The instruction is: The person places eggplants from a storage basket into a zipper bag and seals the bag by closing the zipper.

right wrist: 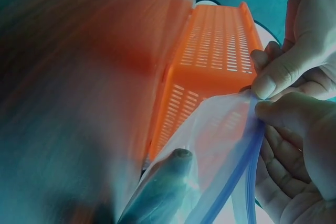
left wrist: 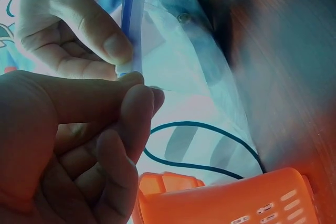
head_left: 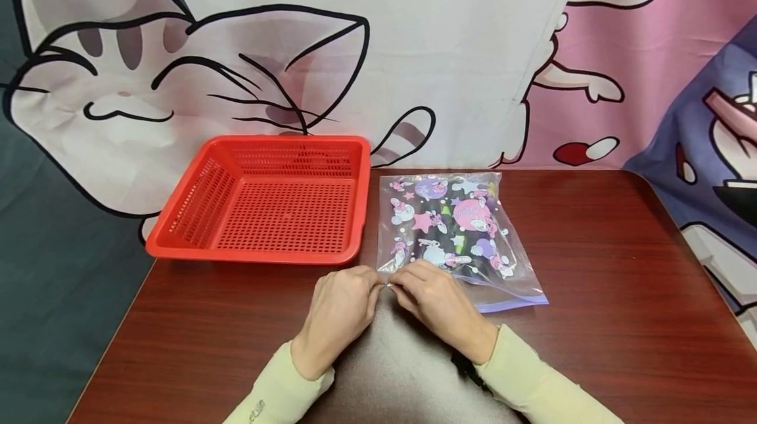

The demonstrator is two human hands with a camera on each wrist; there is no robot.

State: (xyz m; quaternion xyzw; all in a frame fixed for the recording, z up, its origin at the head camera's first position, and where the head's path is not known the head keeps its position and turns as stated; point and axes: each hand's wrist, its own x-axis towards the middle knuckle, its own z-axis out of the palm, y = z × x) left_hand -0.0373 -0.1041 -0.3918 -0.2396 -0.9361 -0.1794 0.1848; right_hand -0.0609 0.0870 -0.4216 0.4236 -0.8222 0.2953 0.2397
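Note:
A clear zip bag point(head_left: 422, 221) printed with pink, purple and white cartoon figures lies on the table, with dark and green contents showing through. Its purple zip strip point(head_left: 513, 306) runs along the near edge. At the bag's near left corner, my left hand point(head_left: 342, 306) pinches the end of the strip between thumb and fingers. Right beside it, my right hand point(head_left: 440, 302) pinches the same strip point(right wrist: 233, 177), the two thumbs almost touching. In the right wrist view a dark rounded object point(right wrist: 163, 184) shows inside the bag; its kind is unclear.
A red perforated plastic basket point(head_left: 290, 213) stands to the left of the bag. Behind the brown wooden table point(head_left: 615, 253) hangs a cloth point(head_left: 461, 49) with cartoon animals. A dark band point(head_left: 470, 371) sits at my right sleeve.

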